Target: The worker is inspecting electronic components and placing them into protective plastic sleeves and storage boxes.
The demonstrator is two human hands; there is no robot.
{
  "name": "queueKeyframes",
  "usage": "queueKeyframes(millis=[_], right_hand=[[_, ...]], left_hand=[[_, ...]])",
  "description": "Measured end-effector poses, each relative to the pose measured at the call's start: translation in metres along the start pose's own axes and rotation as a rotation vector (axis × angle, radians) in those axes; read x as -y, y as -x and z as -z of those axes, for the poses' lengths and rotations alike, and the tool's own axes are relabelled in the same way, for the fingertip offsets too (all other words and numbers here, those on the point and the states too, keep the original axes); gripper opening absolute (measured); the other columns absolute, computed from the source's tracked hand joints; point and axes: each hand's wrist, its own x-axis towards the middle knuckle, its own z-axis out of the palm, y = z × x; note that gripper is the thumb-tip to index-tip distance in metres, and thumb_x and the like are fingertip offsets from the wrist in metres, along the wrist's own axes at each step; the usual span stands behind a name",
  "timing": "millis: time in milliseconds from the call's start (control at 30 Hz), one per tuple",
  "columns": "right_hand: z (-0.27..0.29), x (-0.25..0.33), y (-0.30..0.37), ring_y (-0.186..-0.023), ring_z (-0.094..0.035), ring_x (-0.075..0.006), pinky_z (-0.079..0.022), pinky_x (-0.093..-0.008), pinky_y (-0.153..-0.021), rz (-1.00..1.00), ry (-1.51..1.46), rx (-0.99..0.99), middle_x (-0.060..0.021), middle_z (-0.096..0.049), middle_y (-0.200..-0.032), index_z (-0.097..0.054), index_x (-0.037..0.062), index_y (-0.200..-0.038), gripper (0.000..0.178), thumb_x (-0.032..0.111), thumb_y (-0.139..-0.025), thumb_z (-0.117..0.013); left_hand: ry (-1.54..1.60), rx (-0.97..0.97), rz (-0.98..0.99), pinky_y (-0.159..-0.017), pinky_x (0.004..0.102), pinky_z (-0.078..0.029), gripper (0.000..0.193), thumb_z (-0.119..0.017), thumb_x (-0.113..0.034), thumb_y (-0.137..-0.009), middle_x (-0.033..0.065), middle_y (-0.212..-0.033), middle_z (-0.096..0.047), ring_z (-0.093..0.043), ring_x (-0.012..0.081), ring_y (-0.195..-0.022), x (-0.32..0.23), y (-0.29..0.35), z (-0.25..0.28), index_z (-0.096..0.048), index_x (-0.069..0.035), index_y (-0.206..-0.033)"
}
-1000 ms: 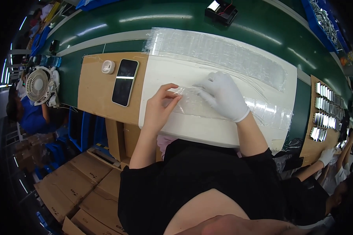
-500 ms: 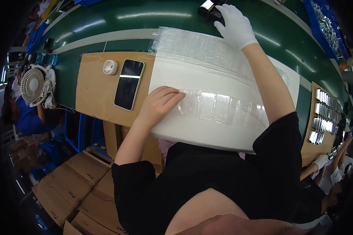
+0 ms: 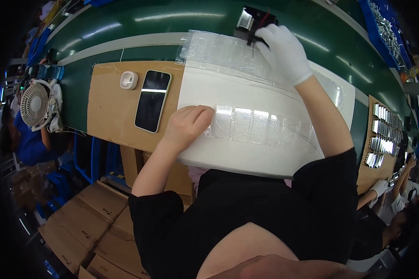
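Note:
My bare left hand (image 3: 189, 126) is closed, its curled fingers at the left end of a clear plastic strip (image 3: 265, 126) divided into pockets. The strip lies across a white board (image 3: 228, 156). My right hand (image 3: 284, 53), in a white glove, reaches beyond the board's far edge. Its fingers grip the near side of a small black device (image 3: 243, 33) with a shiny metal face and a red wire. The fingertips are partly hidden behind the device. More clear plastic film (image 3: 214, 51) lies flat along the board's far edge, left of the right hand.
A phone (image 3: 152, 101) and a small white case (image 3: 129, 80) lie on cardboard (image 3: 109, 111) at left, with a white fan (image 3: 35, 103) beyond. At right stand rows of shiny metal parts (image 3: 381, 145) and a blue bin (image 3: 381, 28). A co-worker's gloved hand (image 3: 380, 187) shows at lower right.
My right hand has drawn nearer, and the black device has tilted and come a little toward me with it. My left fingers have curled in tighter at the strip's end.

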Motion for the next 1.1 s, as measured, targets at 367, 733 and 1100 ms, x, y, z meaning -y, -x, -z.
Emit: queueKeyframes(millis=[367, 733, 1100], right_hand=[[0.026, 0.084, 0.157, -0.072, -0.058, -0.0271, -0.047, -0.038, -0.075, 0.12, -0.642, 0.267, -0.0091, -0.061, -0.08, -0.061, 0.0086, -0.086, 0.018, 0.025, -0.092, -0.066], [0.013, 0.1, 0.168, -0.062, -0.056, -0.0272, -0.046, -0.0362, -0.072, 0.106, -0.506, 0.222, -0.0054, -0.058, -0.064, -0.058, 0.0124, -0.068, 0.029, 0.027, -0.091, -0.066], [0.015, 0.099, 0.17, -0.057, -0.055, -0.0283, -0.047, -0.0358, -0.072, 0.099, -0.496, 0.276, -0.0065, -0.06, -0.062, -0.063, 0.0133, -0.068, 0.029, 0.029, -0.092, -0.065]], left_hand=[[0.012, 0.054, 0.008, -0.077, 0.0345, -0.052, 0.016, -0.067, -0.005, -0.089, 0.006, -0.09, -0.067, -0.065, 0.0234, -0.082, 0.003, 0.0, 0.0, -0.059, -0.006, -0.102], [0.149, 0.073, 0.192, -0.077, 0.0325, -0.052, 0.023, -0.066, -0.005, -0.095, 0.0065, -0.092, -0.067, -0.065, 0.0242, -0.08, -0.009, -0.021, 0.005, -0.057, -0.003, -0.116], [0.522, 0.351, 0.662, -0.082, 0.0329, -0.051, 0.029, -0.07, -0.01, -0.094, 0.0055, -0.102, -0.067, -0.064, 0.0219, -0.09, -0.01, -0.043, 0.004, -0.059, -0.01, -0.121]])
